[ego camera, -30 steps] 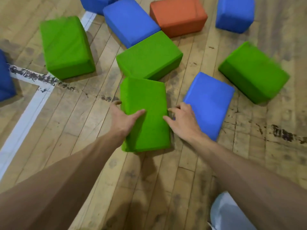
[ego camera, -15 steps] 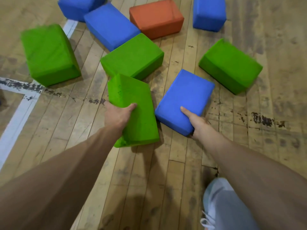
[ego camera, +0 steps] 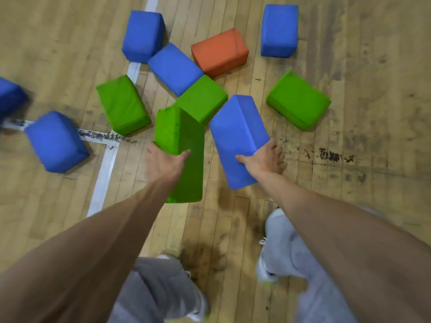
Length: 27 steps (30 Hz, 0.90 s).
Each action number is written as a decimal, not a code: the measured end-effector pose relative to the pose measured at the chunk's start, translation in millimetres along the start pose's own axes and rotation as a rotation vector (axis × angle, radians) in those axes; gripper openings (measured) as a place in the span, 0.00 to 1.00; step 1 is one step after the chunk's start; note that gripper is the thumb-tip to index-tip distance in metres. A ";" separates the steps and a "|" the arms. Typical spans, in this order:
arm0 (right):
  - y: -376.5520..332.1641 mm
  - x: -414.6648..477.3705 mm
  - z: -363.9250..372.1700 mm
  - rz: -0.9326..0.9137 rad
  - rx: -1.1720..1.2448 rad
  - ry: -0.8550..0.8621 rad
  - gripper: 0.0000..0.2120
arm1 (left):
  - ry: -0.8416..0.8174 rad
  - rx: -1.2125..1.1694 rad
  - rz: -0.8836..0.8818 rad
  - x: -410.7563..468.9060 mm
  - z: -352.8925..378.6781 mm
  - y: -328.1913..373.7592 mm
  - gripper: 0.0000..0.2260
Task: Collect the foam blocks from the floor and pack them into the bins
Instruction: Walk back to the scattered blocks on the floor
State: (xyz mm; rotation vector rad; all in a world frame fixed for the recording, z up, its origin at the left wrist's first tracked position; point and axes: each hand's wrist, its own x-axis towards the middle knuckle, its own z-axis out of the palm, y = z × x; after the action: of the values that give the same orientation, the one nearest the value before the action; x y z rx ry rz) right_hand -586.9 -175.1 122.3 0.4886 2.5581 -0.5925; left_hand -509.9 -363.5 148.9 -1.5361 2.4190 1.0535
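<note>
left hand [ego camera: 166, 160] now lifts green block [ego camera: 180, 145] off floor [ego camera: 373, 54] | right hand [ego camera: 265, 157] newly grips blue block [ego camera: 238, 134] | bins unseen, carry next

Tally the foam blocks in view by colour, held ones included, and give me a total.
Blue: 6, one held in the right hand
Green: 4, one held in the left hand
Orange: 1
Total: 11 blocks
</note>
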 end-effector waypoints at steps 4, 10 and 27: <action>-34.0 -91.0 -143.0 -0.075 -0.038 0.019 0.43 | -0.046 -0.003 0.095 -65.6 -127.9 87.4 0.40; -52.4 -225.8 -307.4 -0.144 -0.034 0.111 0.43 | -0.123 0.068 0.246 -163.5 -279.5 163.8 0.44; 119.2 -547.2 -362.6 0.336 0.237 0.329 0.43 | -0.433 0.593 0.752 -366.9 -387.1 112.2 0.38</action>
State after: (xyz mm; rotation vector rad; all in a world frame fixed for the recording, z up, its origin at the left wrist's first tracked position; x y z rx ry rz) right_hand -212.0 -25.0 653.4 1.1569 2.6258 -0.7429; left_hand -315.5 -282.4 651.6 -0.1853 2.6369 0.5366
